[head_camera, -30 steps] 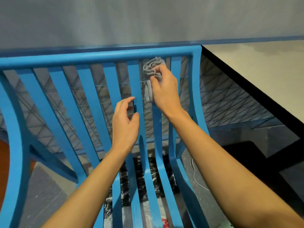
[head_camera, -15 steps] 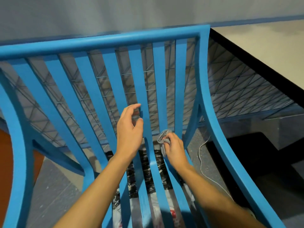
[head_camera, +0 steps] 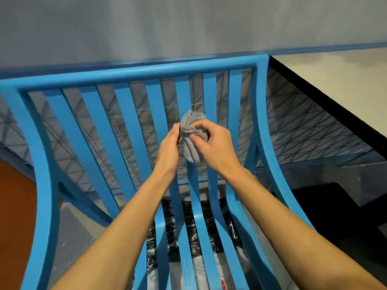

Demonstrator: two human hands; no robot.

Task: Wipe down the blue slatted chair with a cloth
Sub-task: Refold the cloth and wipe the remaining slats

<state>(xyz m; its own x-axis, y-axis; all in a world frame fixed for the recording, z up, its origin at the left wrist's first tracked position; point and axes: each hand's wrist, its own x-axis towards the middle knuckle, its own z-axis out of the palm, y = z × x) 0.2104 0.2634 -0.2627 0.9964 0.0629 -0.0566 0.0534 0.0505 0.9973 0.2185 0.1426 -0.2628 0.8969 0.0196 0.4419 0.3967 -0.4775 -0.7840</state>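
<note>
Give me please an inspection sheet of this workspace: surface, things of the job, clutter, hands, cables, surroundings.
surface: grey floor under the chair; no spill visible.
job's things: blue chair, upright, slats whole; grey cloth, bunched, held in front of the back slats.
clutter: plastic bags, dark and pale, under the seat slats.
grippers: left hand pinches the cloth's edge; right hand grips the cloth.
cables: nothing seen clearly.
surroundings: grey wall; wire mesh behind the chair; pale flat surface on the right.
</note>
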